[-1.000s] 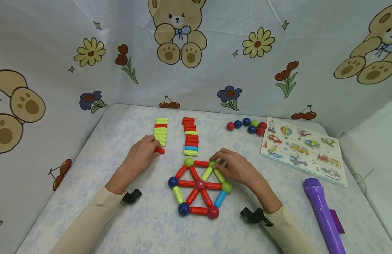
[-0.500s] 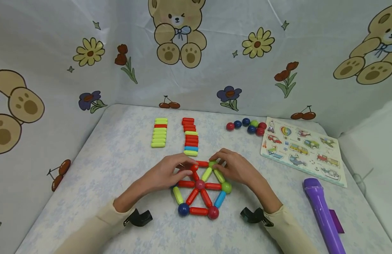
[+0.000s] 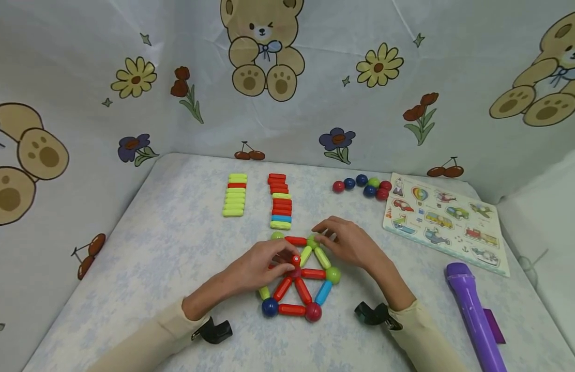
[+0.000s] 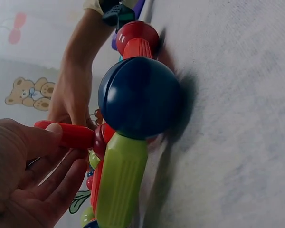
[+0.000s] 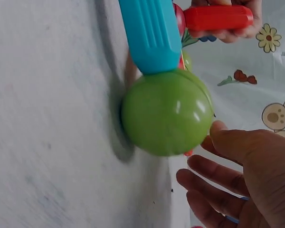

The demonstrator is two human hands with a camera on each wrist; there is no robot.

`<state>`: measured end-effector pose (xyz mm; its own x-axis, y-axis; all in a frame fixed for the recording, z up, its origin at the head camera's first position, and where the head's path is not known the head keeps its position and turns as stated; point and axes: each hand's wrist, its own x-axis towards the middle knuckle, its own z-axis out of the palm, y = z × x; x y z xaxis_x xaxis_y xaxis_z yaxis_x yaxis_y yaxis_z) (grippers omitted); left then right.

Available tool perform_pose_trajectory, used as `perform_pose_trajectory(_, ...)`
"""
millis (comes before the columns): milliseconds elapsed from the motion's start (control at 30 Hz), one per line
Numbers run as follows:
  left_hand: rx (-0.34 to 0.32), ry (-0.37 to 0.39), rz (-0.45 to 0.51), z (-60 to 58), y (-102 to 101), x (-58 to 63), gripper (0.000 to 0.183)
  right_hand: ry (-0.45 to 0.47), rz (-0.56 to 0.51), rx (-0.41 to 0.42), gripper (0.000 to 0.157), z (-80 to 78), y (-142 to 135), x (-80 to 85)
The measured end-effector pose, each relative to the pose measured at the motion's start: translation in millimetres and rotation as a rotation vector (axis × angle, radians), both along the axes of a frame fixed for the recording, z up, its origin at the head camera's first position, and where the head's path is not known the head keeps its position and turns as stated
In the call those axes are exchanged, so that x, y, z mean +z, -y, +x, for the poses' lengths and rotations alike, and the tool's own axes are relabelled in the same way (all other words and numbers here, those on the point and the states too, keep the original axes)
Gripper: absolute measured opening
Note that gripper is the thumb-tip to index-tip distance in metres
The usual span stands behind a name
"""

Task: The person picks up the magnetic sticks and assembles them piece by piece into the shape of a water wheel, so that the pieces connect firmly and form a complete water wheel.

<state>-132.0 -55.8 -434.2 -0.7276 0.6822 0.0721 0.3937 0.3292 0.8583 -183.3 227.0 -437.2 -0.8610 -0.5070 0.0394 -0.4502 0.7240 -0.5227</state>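
My left hand (image 3: 261, 264) pinches a red magnetic rod (image 4: 76, 136) between thumb and fingers. The rod stands upright, its lower end at the red centre ball (image 4: 100, 141) of a flat wheel-shaped frame built from magnetic rods and balls. Around this frame's edge are a dark blue ball (image 3: 270, 307), a red ball (image 3: 313, 312) and a green ball (image 3: 333, 275), joined by red, yellow-green and blue rods. Beside the far right green ball (image 3: 312, 241), my right hand (image 3: 349, 243) hovers with loosely bent fingers and nothing gripped. The left hand covers the frame's left side in the head view.
Behind the frame lie two columns of loose rods, one mostly yellow-green (image 3: 233, 201), the other mixed (image 3: 281, 206). Several loose balls (image 3: 369, 190) sit at the back right beside a picture board (image 3: 445, 222). A purple toy microphone (image 3: 475, 315) lies at the right.
My left hand has taken a red rod from the near end of the left column and brought it right, upright, to the centre ball. The right hand has stayed nearly in place.
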Motion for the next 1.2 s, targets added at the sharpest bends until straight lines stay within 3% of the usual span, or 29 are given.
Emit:
perform_pose_trajectory(167,0.006,0.009,0.002,0.8,0.0,-2.1,0.028,-0.079,-0.018,-0.127,0.025,-18.9,-10.6,4.5)
perform_pose_trajectory(367,0.026,0.006,0.004,0.7,1.8,-3.5,0.03,-0.172,0.018,-0.297,0.031,-71.0,-21.7,8.2)
perform_pose_trajectory(500,0.025,0.005,0.006,0.9,1.8,-4.2,0.03,-0.202,0.087,-0.299,0.035,-100.5,-25.7,4.9)
perform_pose_trajectory(667,0.029,0.01,0.004,0.9,1.2,-3.3,0.03,-0.258,0.222,-0.257,0.036,-117.2,-26.7,-6.5)
perform_pose_trajectory(800,0.033,0.002,-0.001,0.7,0.7,-3.5,0.029,-0.251,0.257,-0.244,0.037,-115.5,-22.4,-11.2)
perform_pose_trajectory(933,0.04,-0.005,-0.009,0.1,0.7,-3.2,0.03,-0.168,0.168,-0.246,0.039,-101.6,-14.2,-4.0)
perform_pose_trajectory(1067,0.048,-0.004,-0.015,-0.6,1.9,-3.0,0.03,-0.115,0.011,-0.192,0.042,-76.9,-3.1,13.7)
perform_pose_trajectory(1200,0.041,-0.006,-0.008,-1.9,3.7,-4.0,0.03,-0.121,-0.133,-0.05,0.043,-44.1,8.2,34.3)
